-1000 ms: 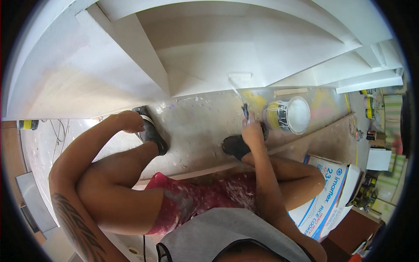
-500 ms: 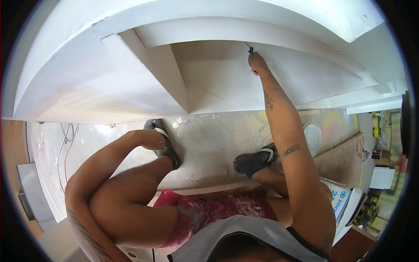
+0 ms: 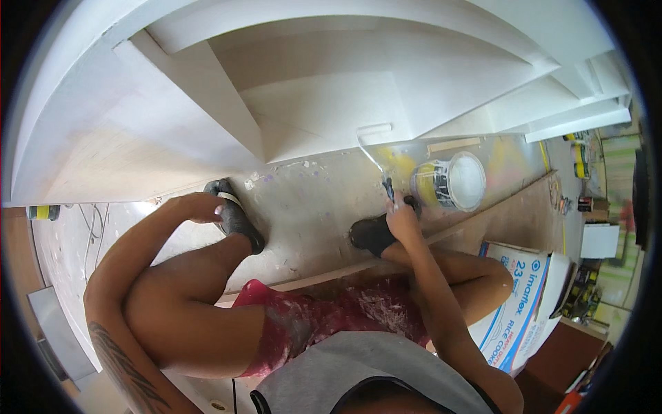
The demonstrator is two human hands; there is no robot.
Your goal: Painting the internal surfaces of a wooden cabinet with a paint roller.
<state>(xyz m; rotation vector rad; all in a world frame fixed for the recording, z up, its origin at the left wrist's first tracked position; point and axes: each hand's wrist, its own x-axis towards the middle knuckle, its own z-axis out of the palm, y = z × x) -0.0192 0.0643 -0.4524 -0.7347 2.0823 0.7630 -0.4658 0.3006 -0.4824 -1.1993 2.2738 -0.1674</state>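
The right hand (image 3: 402, 219) has brought the gripped roller (image 3: 376, 129) down to the white recess's (image 3: 331, 96) lower edge.
Light, even pressure should suit; the bucket (image 3: 431, 185) and right shoe (image 3: 372, 235) crowd that hand. Left hand (image 3: 201, 207) is near the left shoe (image 3: 240, 224); I cannot tell whether it's closed.

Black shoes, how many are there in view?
2: one black shoe with a pale strap near the left hand, the other black shoe partly covered by the right hand, which holds a white-headed paint roller. Others could be hidden.
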